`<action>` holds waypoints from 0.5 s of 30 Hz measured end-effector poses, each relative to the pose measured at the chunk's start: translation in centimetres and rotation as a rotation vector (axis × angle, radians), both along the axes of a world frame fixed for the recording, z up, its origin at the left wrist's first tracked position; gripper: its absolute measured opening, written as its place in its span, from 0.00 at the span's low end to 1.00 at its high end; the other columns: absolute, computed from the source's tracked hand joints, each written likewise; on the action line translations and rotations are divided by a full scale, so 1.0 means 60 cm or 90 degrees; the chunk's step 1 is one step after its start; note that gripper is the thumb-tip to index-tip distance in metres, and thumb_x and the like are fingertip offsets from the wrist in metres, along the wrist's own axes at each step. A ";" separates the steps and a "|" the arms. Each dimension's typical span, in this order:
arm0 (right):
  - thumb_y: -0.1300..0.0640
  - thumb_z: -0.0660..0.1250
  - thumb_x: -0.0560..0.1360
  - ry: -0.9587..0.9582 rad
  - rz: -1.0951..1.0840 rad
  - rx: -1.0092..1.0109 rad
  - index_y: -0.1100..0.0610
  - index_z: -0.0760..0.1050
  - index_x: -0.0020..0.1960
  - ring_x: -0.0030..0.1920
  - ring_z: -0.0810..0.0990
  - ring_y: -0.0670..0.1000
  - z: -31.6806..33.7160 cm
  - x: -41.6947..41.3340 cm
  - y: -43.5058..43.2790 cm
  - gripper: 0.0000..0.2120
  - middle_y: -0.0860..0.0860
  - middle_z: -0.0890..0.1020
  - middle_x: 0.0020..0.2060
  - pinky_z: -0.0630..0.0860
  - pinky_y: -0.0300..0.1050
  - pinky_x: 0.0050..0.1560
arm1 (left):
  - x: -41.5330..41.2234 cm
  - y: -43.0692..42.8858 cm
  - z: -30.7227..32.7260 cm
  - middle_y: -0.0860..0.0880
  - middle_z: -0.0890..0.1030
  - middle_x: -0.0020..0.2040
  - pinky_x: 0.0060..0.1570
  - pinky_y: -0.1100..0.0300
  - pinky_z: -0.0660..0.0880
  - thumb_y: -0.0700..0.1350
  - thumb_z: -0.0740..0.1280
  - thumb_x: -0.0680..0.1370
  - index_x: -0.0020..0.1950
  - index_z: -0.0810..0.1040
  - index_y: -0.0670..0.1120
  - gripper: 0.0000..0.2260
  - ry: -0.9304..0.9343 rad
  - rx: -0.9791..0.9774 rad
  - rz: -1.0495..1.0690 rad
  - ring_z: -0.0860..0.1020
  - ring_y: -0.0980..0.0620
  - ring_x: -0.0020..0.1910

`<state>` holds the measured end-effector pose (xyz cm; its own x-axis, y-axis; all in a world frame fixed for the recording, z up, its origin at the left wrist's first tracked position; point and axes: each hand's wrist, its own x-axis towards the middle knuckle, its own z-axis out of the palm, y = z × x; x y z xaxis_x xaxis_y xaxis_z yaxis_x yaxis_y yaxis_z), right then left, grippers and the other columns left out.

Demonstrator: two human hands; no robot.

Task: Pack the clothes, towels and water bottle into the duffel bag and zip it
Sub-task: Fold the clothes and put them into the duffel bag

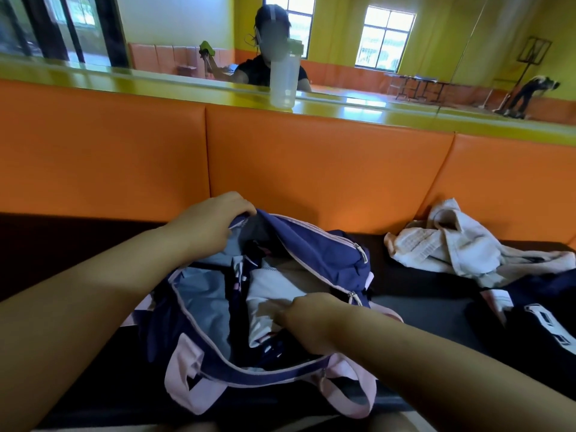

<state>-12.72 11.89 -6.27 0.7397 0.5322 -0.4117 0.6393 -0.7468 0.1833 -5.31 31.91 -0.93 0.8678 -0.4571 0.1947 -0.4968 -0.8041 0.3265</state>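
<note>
Bag: the duffel bag (280, 310) sat on the dark bench seat (78, 244), right in front of the person, with its top wide open
Left hand: the left hand (207, 221) was closed on the far edge of the bag's flap, pinching the cloth and holding it up
Right hand: the right hand (307, 318) was inside the bag, fingers bent and pressing down on a white cloth (268, 294); I could not tell if it was gripping the cloth or only pushing it
Inside the bag: some clothes were in there, white and dark blue ones, all soft and squashy
Towel: a white towel (452, 241) lay in a crumpled heap on the seat, to the right of the bag and apart from it
Dark clothes: dark clothes (536, 316) with white stripes lay near the towel, closer to the right edge
Bottle: the water bottle (284, 77) stood upright on the yellow ledge (156, 79) above the orange backrest (311, 163), well away from the bag
How things would feel: the towel and clothes looked light and floppy, so I think a big handful from the middle would work best
Bottle grip: it looked hard and smooth and maybe slippery, so I think it should be held around its middle
Zip: the zip pull (363, 255) sat at the right end of the flap; the bag was soft, so one hand might need to hold the edge tight
</note>
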 end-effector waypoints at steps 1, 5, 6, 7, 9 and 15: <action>0.58 0.60 0.78 0.006 -0.001 0.017 0.56 0.70 0.66 0.54 0.78 0.62 0.003 -0.002 -0.005 0.17 0.58 0.77 0.57 0.65 0.46 0.41 | -0.005 -0.004 0.001 0.53 0.73 0.59 0.55 0.48 0.73 0.33 0.64 0.74 0.61 0.72 0.53 0.21 0.001 -0.013 0.002 0.74 0.49 0.56; 0.50 0.64 0.76 0.009 -0.011 0.136 0.47 0.69 0.66 0.53 0.77 0.58 0.012 -0.016 -0.041 0.18 0.52 0.78 0.57 0.68 0.44 0.42 | -0.036 -0.017 -0.005 0.52 0.75 0.57 0.53 0.54 0.71 0.42 0.68 0.75 0.63 0.71 0.52 0.18 -0.082 0.014 0.008 0.72 0.49 0.56; 0.47 0.63 0.76 -0.006 -0.013 0.165 0.45 0.70 0.65 0.52 0.78 0.57 0.015 -0.023 -0.051 0.18 0.51 0.79 0.56 0.71 0.45 0.43 | -0.046 -0.018 -0.008 0.51 0.75 0.58 0.53 0.55 0.71 0.43 0.68 0.75 0.63 0.72 0.51 0.18 -0.122 0.022 0.007 0.72 0.48 0.56; 0.46 0.63 0.75 -0.023 -0.015 0.191 0.44 0.70 0.65 0.51 0.78 0.57 0.019 -0.032 -0.063 0.18 0.51 0.79 0.55 0.75 0.48 0.44 | -0.057 -0.020 -0.011 0.51 0.76 0.57 0.53 0.54 0.72 0.44 0.69 0.74 0.63 0.73 0.50 0.17 -0.156 0.022 0.001 0.72 0.48 0.55; 0.46 0.62 0.76 -0.058 -0.029 0.247 0.44 0.69 0.66 0.52 0.78 0.56 0.033 -0.055 -0.088 0.18 0.50 0.80 0.56 0.77 0.53 0.46 | -0.081 -0.028 -0.015 0.50 0.78 0.53 0.50 0.53 0.74 0.45 0.70 0.74 0.57 0.77 0.49 0.12 -0.187 0.008 -0.033 0.76 0.47 0.52; 0.48 0.65 0.75 -0.138 -0.154 0.318 0.44 0.72 0.64 0.54 0.78 0.50 0.070 -0.128 -0.207 0.17 0.45 0.79 0.57 0.75 0.48 0.48 | -0.132 -0.101 -0.037 0.60 0.77 0.46 0.40 0.65 0.70 0.51 0.69 0.74 0.50 0.79 0.55 0.06 -0.144 0.027 -0.098 0.76 0.56 0.46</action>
<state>-20.42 -0.55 -2.09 0.9033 0.4286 0.0193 0.4277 -0.8960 -0.1194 -13.25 25.84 -3.14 0.7241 -0.5923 0.3534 -0.6707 -0.7241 0.1607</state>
